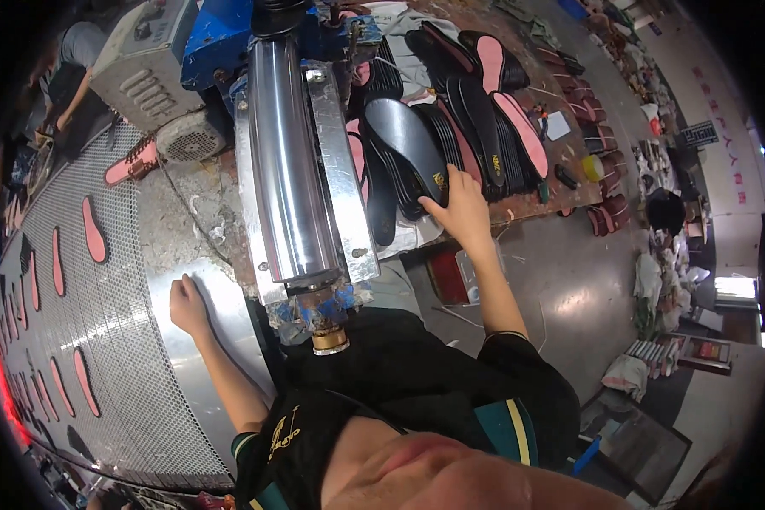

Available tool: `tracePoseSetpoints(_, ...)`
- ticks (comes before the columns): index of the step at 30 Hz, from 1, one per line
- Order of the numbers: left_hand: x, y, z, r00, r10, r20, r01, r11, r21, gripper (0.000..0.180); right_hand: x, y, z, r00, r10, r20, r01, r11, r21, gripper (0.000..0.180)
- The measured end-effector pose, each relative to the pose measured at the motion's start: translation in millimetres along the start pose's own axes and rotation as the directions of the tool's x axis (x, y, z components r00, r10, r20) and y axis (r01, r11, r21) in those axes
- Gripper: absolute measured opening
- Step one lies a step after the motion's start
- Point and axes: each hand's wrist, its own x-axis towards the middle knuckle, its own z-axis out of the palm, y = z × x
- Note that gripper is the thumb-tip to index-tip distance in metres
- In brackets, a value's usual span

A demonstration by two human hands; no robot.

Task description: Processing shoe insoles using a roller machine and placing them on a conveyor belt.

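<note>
My right hand (465, 206) reaches out to the bench right of the machine. Its thumb and fingers close around the narrow end of a glossy black insole (397, 129), which tops a stack of black insoles. More stacks of black insoles (470, 115) lie beside it, some showing pink faces, like the pink insole (521, 132) at the right. My left hand (187, 306) is curled into a fist over a smooth metal plate (217, 310) at the conveyor's edge, with nothing visible in it.
A shiny steel roller (289, 170) on a metal frame stands between my arms. On the left, a mesh conveyor (136, 340) carries several pink insoles (94, 229). A grey motor housing (144, 64) sits at the back left. Another person's arm (76, 100) shows beyond the conveyor.
</note>
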Motion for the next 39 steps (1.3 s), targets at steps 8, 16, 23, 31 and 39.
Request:
tracePoseSetpoints(8,2,-1,-1,1.000,-0.023,0.014,0.023,1.000,0.013,0.036,5,6,-4,0.958,0.220,-0.182,-0.085,0.827,0.556,0.047)
tracePoseSetpoints(16,26,-14,-9,0.964,-0.029,0.265,0.043,0.998,-0.047,0.030,-7,41,-67,0.953,0.300,0.039,-0.054,0.042,0.998,0.029)
tracePoseSetpoints(23,67,116,-77,0.851,0.419,0.318,-0.091,0.712,-0.696,0.022,50,-16,-74,0.990,0.013,0.141,-0.140,-0.015,0.990,0.024)
tracePoseSetpoints(31,84,244,-148,0.347,0.900,0.264,-0.612,0.431,-0.664,0.090,34,-70,-55,0.972,-0.222,0.074,-0.077,-0.004,0.997,0.063)
tracePoseSetpoints(39,85,236,-162,0.405,0.885,0.230,-0.807,0.464,-0.365,0.086,-42,-32,-10,0.511,-0.514,0.688,-0.569,0.398,0.720,0.024)
